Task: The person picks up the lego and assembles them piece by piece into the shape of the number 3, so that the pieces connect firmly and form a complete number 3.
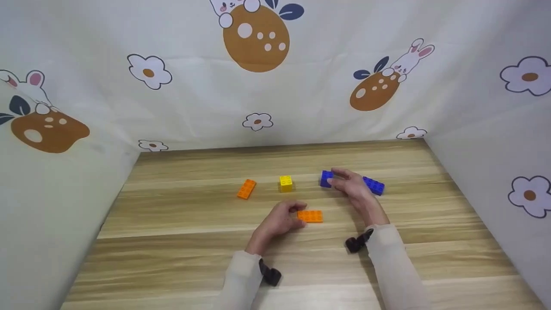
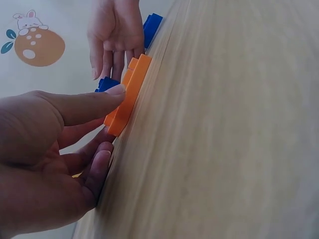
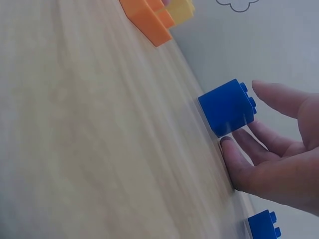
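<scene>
In the head view, my left hand (image 1: 282, 217) curls at the left end of a flat orange toy brick (image 1: 311, 216) lying on the table. The left wrist view shows the thumb against this orange brick (image 2: 130, 94), with fingertips around its other side. Further right, my right hand (image 1: 354, 187) spreads about a square blue brick (image 1: 326, 178). In the right wrist view, the thumb is close by the lower edge of the blue brick (image 3: 227, 108), while the index finger stands apart from it. Whether the other fingers touch it is hidden.
A yellow brick (image 1: 286, 184) and a second flat orange brick (image 1: 246, 189) lie left of centre. Another blue brick (image 1: 373, 185) is just right of my right hand. Patterned cloth (image 1: 193, 107) walls the table (image 1: 181, 241) at the back and sides.
</scene>
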Motion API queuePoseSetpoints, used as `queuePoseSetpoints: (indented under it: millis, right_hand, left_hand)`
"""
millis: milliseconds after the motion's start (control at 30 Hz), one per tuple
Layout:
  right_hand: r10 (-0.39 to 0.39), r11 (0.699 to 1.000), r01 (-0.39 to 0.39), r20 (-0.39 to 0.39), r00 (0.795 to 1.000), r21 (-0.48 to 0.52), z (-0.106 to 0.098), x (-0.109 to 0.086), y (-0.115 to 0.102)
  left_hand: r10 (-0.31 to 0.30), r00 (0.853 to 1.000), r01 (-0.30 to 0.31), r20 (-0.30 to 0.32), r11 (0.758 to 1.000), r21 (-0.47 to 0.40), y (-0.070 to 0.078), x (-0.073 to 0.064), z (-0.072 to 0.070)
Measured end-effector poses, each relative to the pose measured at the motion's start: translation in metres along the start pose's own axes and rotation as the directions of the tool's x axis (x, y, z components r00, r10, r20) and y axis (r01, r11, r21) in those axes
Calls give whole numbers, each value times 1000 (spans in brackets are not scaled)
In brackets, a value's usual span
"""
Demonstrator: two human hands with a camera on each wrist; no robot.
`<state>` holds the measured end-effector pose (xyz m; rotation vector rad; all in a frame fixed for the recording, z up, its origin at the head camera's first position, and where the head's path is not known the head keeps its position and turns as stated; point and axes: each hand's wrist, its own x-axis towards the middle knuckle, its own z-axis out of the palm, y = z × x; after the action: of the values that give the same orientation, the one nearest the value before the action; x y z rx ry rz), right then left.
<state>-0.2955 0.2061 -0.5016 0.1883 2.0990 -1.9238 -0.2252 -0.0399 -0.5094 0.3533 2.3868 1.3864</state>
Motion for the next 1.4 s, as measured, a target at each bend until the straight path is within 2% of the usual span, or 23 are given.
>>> queuePoseSetpoints:
  millis: [200,400,500,633,767,933,1233,1400]
  right_hand:
    - [21,1000,-21,-19,1000,-23,-2,-1,0]
    - [35,995,-40,-58,998,-90,3,6,-6]
    - [19,991,-28,-71,997,-128,5,8,-9]
    - [6,981,-16,-51,999,-196,3,6,-13]
    - [-21,979,19,-6,1000,-205,3,-1,-19]
    - [-58,983,66,55,997,-172,5,-16,-30]
    - [-127,954,147,92,988,-262,8,-41,-37]
    - [-122,943,147,103,987,-298,7,-54,-36]
  left_hand:
    - [16,1000,-15,-7,1000,23,0,0,1]
    - [30,999,-27,-34,997,66,-1,0,2]
    - [26,999,-23,-39,998,63,-2,1,3]
    - [8,999,-7,-38,999,34,-2,0,3]
    - [26,999,-25,-41,999,27,-3,0,3]
    - [58,998,-55,-37,996,68,-4,0,2]
    - [36,999,-33,-33,996,87,-6,-2,1]
    - [41,999,-39,-27,996,81,-6,-1,2]
